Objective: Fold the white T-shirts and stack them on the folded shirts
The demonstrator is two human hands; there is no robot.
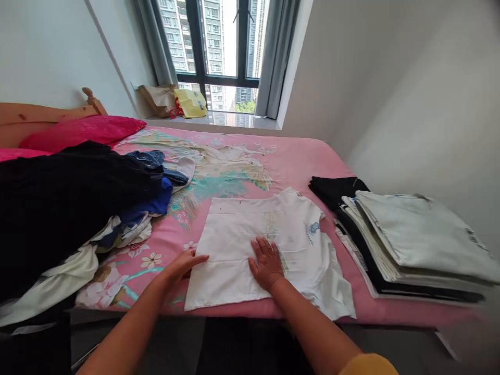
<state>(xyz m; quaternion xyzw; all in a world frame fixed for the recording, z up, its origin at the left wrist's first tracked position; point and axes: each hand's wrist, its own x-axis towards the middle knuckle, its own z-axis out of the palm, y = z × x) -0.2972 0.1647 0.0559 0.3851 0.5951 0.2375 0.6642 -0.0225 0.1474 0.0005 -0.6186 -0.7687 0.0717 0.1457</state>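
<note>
A white T-shirt [230, 234] with a faded print and a small blue logo lies flat on the bed, its hem to the left and its sleeves to the right. At the hem, my left hand [183, 265] pinches the edge, thumb on top and the other fingers partly hidden beneath the cloth. My right hand [266, 263] rests palm down on the middle of the shirt, fingers stretched out. Creases run across the fabric around it.
Folded clothes [422, 229], white and black, are stacked at the right. Loose clothes, with a large black garment [74, 203] on top, heap up at the left. Behind are a red pillow [86, 130], a pink patterned sheet [289, 156] and bags [191, 103] on the windowsill.
</note>
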